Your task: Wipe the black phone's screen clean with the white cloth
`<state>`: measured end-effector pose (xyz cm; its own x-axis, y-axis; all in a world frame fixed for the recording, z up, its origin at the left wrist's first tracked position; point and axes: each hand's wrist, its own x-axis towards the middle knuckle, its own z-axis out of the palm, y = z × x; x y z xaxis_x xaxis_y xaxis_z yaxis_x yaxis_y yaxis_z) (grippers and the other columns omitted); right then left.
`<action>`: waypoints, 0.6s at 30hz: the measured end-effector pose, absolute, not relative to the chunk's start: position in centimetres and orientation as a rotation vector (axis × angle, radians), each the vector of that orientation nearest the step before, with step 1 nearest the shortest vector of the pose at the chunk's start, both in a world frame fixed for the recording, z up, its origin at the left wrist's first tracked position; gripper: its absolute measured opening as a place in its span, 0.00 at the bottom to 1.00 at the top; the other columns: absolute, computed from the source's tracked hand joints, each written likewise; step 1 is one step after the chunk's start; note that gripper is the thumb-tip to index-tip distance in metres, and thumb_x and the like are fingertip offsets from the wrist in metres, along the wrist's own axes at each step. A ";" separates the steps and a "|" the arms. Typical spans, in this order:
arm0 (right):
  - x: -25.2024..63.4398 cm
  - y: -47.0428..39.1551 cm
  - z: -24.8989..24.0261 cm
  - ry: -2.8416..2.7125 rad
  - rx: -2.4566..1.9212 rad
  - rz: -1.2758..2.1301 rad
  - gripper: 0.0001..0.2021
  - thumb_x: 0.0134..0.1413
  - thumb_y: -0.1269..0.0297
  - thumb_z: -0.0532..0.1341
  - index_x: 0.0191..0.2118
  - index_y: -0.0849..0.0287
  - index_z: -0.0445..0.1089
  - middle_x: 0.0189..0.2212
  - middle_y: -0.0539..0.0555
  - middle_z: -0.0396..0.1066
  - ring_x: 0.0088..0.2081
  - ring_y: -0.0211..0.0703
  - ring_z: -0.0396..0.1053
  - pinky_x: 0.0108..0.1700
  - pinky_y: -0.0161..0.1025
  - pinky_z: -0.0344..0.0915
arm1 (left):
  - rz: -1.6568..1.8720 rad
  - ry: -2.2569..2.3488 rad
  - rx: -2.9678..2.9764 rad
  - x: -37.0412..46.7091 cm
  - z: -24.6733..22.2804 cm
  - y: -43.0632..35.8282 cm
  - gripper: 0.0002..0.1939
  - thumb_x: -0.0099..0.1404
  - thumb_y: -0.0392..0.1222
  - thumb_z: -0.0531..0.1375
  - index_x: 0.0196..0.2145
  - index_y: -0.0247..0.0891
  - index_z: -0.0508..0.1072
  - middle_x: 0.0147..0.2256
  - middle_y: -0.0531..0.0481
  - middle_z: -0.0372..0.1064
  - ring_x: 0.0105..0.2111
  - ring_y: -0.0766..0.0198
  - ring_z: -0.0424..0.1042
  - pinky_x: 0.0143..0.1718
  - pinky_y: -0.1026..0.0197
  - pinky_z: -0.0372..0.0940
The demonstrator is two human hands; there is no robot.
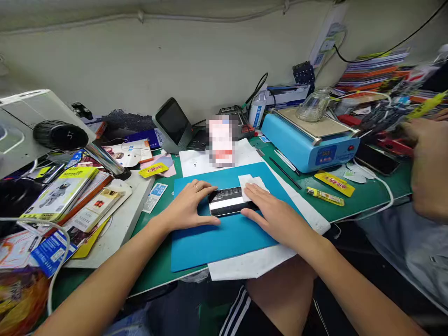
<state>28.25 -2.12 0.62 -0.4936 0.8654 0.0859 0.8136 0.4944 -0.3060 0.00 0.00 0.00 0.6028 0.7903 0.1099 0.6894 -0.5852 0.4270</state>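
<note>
A dark phone (229,201) lies flat just below the middle of the frame on a blue mat (224,238), its long axis running left to right across the picture, one short end toward each hand; its glossy face is up and shows pale reflected bands. The left hand (191,205) rests palm down at the phone's left end, fingers spread loosely and fingertips touching that edge, so its grip is wide and closes on nothing. The right hand (271,210) lies flat at the right end, fingers reaching over the phone's upper right corner and onto a small white wipe (250,181) just beyond it; its grip is also wide, pressing rather than clasping. The mat sits on a white sheet (252,263) over the green table (364,193). To the upper right stands a light-blue heating plate (308,147) with a glass jar (314,106) on top. At the right edge another person's hand (429,168) hovers, well apart from the phone. At the upper left stands a microscope (42,133).
</note>
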 end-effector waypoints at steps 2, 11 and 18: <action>29.2 -2.6 0.3 -2.508 -1.430 0.300 0.30 0.69 0.51 0.53 0.67 0.65 0.63 0.68 0.61 0.59 0.68 0.59 0.58 0.65 0.57 0.64 | 0.411 1.207 2.493 0.0 -0.1 0.1 0.43 0.61 0.70 0.62 0.65 0.40 0.64 0.60 0.39 0.65 0.57 0.44 0.63 0.59 0.41 0.62; 33.4 -3.6 0.4 -2.148 -1.383 0.273 0.16 0.67 0.62 0.55 0.50 0.52 0.80 0.48 0.52 0.81 0.47 0.53 0.79 0.50 0.48 0.77 | 0.459 1.274 2.484 -0.1 0.0 0.2 0.40 0.60 0.71 0.63 0.60 0.42 0.69 0.55 0.41 0.68 0.54 0.44 0.65 0.55 0.42 0.63; 33.9 -2.2 4.8 -1.654 -1.539 -0.130 0.12 0.63 0.62 0.62 0.48 0.52 0.81 0.41 0.55 0.82 0.39 0.50 0.80 0.41 0.45 0.76 | 0.466 1.289 2.518 -0.2 0.1 0.3 0.39 0.58 0.73 0.62 0.54 0.41 0.72 0.51 0.42 0.68 0.50 0.46 0.66 0.52 0.44 0.63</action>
